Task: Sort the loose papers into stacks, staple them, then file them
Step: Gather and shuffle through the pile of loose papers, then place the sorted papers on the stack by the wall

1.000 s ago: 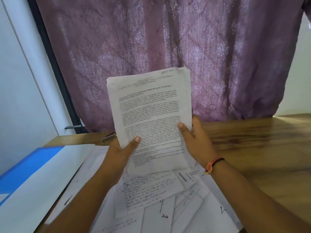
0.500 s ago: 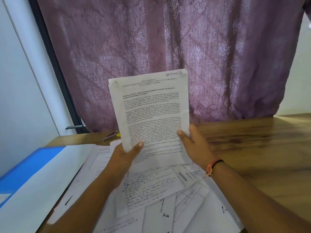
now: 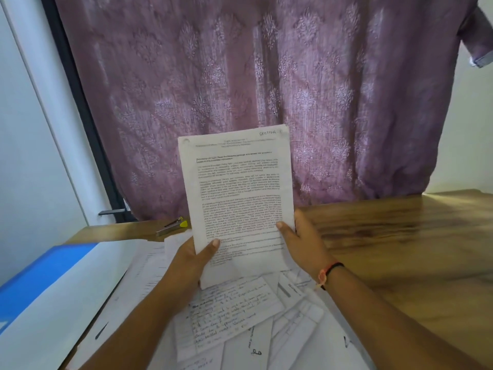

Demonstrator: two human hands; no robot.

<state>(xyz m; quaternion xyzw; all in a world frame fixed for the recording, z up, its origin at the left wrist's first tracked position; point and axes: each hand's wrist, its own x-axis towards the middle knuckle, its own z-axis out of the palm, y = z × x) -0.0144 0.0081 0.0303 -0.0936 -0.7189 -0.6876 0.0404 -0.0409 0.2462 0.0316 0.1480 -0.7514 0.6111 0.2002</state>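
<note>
Your left hand and right hand gripped the sheaf upright; the stapler lay left of the sheaf, nearer your left hand.

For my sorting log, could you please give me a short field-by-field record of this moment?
Held item: printed stack, upright, squared
Left hand: grips stack's lower left edge, thumb on front
Right hand: grips stack's lower right edge
Loose papers: spread overlapping on the wooden table, below the hands
Stapler: on the table, left of the stack, untouched
Blue folder: far left, beside the papers
</note>
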